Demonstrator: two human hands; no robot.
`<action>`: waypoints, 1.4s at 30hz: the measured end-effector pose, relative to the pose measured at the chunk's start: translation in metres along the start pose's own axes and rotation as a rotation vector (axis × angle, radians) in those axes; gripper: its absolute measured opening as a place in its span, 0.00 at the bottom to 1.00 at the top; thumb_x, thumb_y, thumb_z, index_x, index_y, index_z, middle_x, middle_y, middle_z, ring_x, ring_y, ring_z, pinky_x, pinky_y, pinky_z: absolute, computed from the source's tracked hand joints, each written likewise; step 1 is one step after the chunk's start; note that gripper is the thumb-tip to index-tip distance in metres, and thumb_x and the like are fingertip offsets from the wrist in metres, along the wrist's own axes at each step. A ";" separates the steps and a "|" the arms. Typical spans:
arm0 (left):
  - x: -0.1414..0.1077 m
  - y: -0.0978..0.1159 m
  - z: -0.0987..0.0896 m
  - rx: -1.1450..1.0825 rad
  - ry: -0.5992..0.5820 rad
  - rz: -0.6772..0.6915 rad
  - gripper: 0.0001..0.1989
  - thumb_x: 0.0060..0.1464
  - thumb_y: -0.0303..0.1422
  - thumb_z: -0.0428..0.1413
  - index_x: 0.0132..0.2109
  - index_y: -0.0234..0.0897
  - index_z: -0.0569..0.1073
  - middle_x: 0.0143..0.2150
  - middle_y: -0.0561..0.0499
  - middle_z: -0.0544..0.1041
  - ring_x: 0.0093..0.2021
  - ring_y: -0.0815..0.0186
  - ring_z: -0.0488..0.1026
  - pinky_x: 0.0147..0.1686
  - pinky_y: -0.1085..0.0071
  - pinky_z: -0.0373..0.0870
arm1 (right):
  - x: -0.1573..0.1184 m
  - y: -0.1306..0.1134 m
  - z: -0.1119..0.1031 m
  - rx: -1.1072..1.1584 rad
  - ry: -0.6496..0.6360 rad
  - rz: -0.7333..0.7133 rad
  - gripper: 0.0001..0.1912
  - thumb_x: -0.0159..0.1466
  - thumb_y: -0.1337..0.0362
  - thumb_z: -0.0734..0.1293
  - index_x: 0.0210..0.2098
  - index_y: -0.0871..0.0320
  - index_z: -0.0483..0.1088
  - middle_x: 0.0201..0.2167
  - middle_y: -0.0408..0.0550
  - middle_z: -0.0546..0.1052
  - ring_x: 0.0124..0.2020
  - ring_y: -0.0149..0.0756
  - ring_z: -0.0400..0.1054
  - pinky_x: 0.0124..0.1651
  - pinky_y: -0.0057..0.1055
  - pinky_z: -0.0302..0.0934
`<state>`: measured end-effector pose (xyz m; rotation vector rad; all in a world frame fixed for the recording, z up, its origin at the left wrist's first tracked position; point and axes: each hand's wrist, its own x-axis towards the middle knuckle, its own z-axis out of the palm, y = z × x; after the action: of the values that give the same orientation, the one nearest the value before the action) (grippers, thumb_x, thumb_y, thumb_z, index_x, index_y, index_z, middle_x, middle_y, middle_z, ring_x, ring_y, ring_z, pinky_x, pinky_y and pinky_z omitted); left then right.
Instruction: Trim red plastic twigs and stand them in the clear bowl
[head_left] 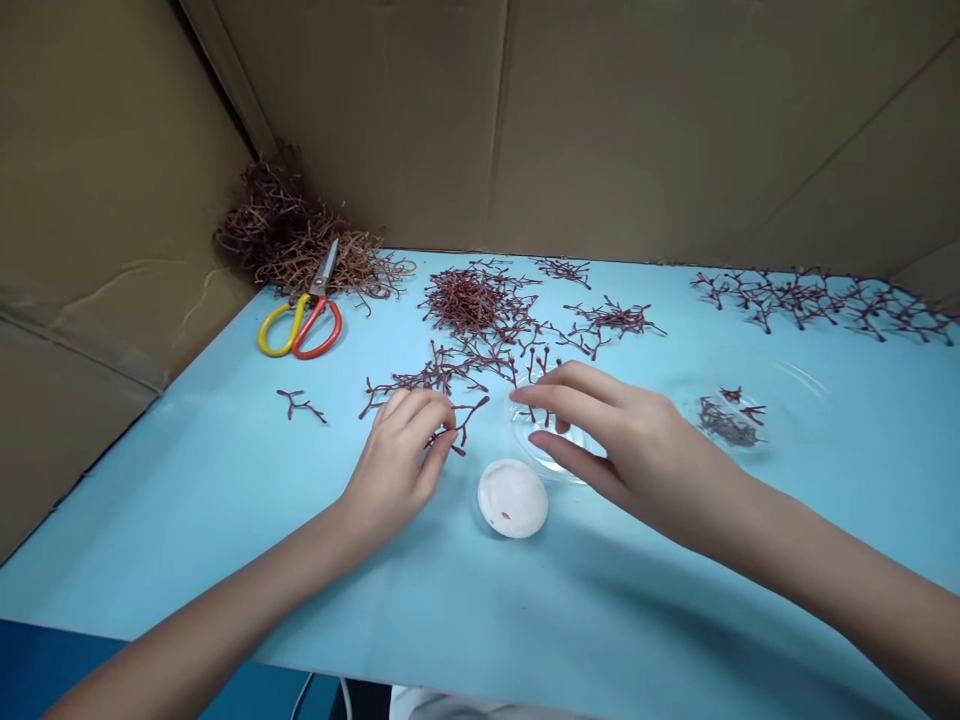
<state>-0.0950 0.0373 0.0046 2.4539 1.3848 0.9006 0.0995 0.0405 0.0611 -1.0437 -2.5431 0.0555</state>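
My left hand (405, 450) pinches a small branched brown twig (469, 415) between thumb and fingers, its forked tips sticking out to the right. My right hand (615, 420) hovers over a clear shallow dish (525, 455), thumb and fingers apart. Several brown twig pieces (531, 368) stand up by its fingertips; whether any finger touches them I cannot tell. Between the hands and nearer me sits a small round white dish (512, 490) with a tiny brown fragment on it. More loose twigs (442, 370) lie just beyond the left hand.
Yellow-and-red-handled scissors (304, 325) rest against a tangled twig heap (292, 230) at back left. A denser twig pile (469, 300) is at back centre, with a twig row (817, 300) at back right. Another clear dish (686, 400) holds dark bits. Cardboard walls (637, 130) enclose the blue table.
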 end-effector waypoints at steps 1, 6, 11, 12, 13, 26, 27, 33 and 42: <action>-0.001 0.001 0.000 0.003 0.030 0.037 0.06 0.54 0.24 0.44 0.32 0.34 0.63 0.35 0.49 0.69 0.38 0.65 0.63 0.36 0.69 0.60 | 0.003 -0.002 0.001 0.009 -0.031 0.014 0.10 0.61 0.67 0.56 0.42 0.60 0.63 0.33 0.49 0.69 0.24 0.29 0.65 0.26 0.26 0.61; -0.006 0.007 0.001 0.075 0.143 0.226 0.07 0.53 0.23 0.45 0.30 0.34 0.65 0.29 0.52 0.71 0.31 0.68 0.63 0.32 0.71 0.56 | 0.014 -0.011 0.006 0.040 -0.131 -0.014 0.07 0.59 0.70 0.57 0.30 0.62 0.67 0.26 0.47 0.69 0.24 0.29 0.64 0.26 0.24 0.59; -0.005 0.009 0.000 0.085 0.091 0.256 0.07 0.54 0.23 0.45 0.30 0.33 0.65 0.27 0.51 0.69 0.31 0.68 0.62 0.31 0.72 0.55 | 0.009 -0.013 0.011 -0.019 -0.098 -0.052 0.11 0.60 0.70 0.55 0.28 0.62 0.68 0.23 0.46 0.69 0.21 0.28 0.63 0.23 0.23 0.56; -0.005 0.008 0.000 0.096 0.051 0.252 0.07 0.54 0.23 0.44 0.32 0.33 0.65 0.28 0.51 0.70 0.31 0.68 0.62 0.31 0.72 0.55 | 0.007 -0.012 0.011 -0.037 -0.079 -0.052 0.12 0.61 0.70 0.54 0.28 0.62 0.67 0.22 0.46 0.69 0.21 0.28 0.63 0.23 0.23 0.56; -0.004 0.007 0.000 0.120 -0.002 0.236 0.07 0.53 0.23 0.44 0.35 0.33 0.66 0.29 0.51 0.70 0.32 0.67 0.63 0.31 0.71 0.55 | 0.005 -0.011 0.011 -0.048 -0.056 -0.048 0.13 0.61 0.70 0.53 0.27 0.62 0.67 0.21 0.46 0.69 0.21 0.28 0.63 0.23 0.23 0.55; 0.001 0.010 -0.020 -0.249 -0.455 -0.032 0.08 0.53 0.29 0.49 0.41 0.39 0.67 0.36 0.55 0.72 0.35 0.70 0.68 0.35 0.74 0.61 | -0.039 -0.008 0.021 0.124 0.172 0.088 0.07 0.60 0.72 0.56 0.30 0.60 0.64 0.18 0.41 0.68 0.17 0.24 0.60 0.19 0.20 0.53; 0.000 0.011 -0.019 -0.293 -0.441 -0.044 0.07 0.53 0.27 0.49 0.39 0.38 0.68 0.33 0.56 0.73 0.32 0.71 0.68 0.33 0.76 0.61 | -0.042 -0.009 0.024 0.133 0.167 0.088 0.07 0.60 0.72 0.56 0.31 0.60 0.65 0.18 0.41 0.68 0.17 0.24 0.60 0.19 0.20 0.53; -0.007 0.009 -0.002 -0.033 -0.230 0.122 0.12 0.53 0.21 0.44 0.30 0.34 0.71 0.23 0.53 0.71 0.26 0.70 0.66 0.27 0.74 0.58 | -0.049 -0.010 0.035 0.160 0.238 0.148 0.06 0.58 0.74 0.58 0.30 0.62 0.65 0.23 0.45 0.69 0.22 0.25 0.62 0.22 0.19 0.56; -0.011 0.011 0.008 -0.120 -0.070 0.187 0.11 0.54 0.22 0.44 0.32 0.33 0.70 0.23 0.54 0.71 0.24 0.73 0.64 0.27 0.75 0.57 | -0.061 -0.011 0.041 0.026 0.174 0.145 0.08 0.61 0.67 0.57 0.33 0.62 0.67 0.26 0.48 0.72 0.23 0.29 0.65 0.23 0.24 0.58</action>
<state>-0.0871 0.0231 -0.0020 2.5268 1.0604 0.8980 0.1166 -0.0046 0.0045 -1.1683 -2.3037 0.0363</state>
